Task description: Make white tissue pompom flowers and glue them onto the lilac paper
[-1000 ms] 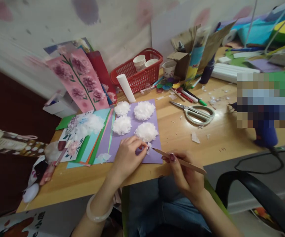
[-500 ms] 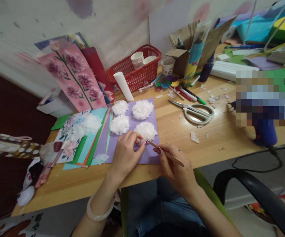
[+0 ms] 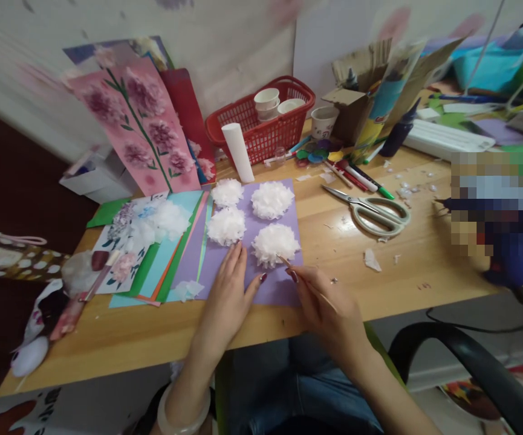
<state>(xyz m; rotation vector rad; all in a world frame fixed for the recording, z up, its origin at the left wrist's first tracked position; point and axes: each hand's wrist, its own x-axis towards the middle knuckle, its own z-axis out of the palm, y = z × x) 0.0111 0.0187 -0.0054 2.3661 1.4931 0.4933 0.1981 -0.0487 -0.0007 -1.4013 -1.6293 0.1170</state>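
Observation:
A purple paper sheet (image 3: 261,289) lies on the wooden table, with several ruffled white paper flowers on it. My right hand (image 3: 327,302) grips a thin wooden stick (image 3: 318,290), its tip touching the lower edge of the nearest right white flower (image 3: 276,246). Flat on the purple sheet, just left of that flower, rests my left hand (image 3: 231,290); its thumb stands apart from the fingers and it holds nothing. The left fingertips reach the lower edge of another white flower (image 3: 226,226).
Scissors (image 3: 370,209) lie to the right, near a paper scrap (image 3: 372,260). A blue glue gun (image 3: 508,254) stands at the far right. Behind are a red basket (image 3: 261,130) with cups, a white paper roll (image 3: 238,154) and markers (image 3: 356,178). Coloured paper (image 3: 152,275) lies left.
My left hand has let go of the near right flower's edge and now lies flat beside it. The stick tip has moved slightly onto the flower. The view has shifted a little.

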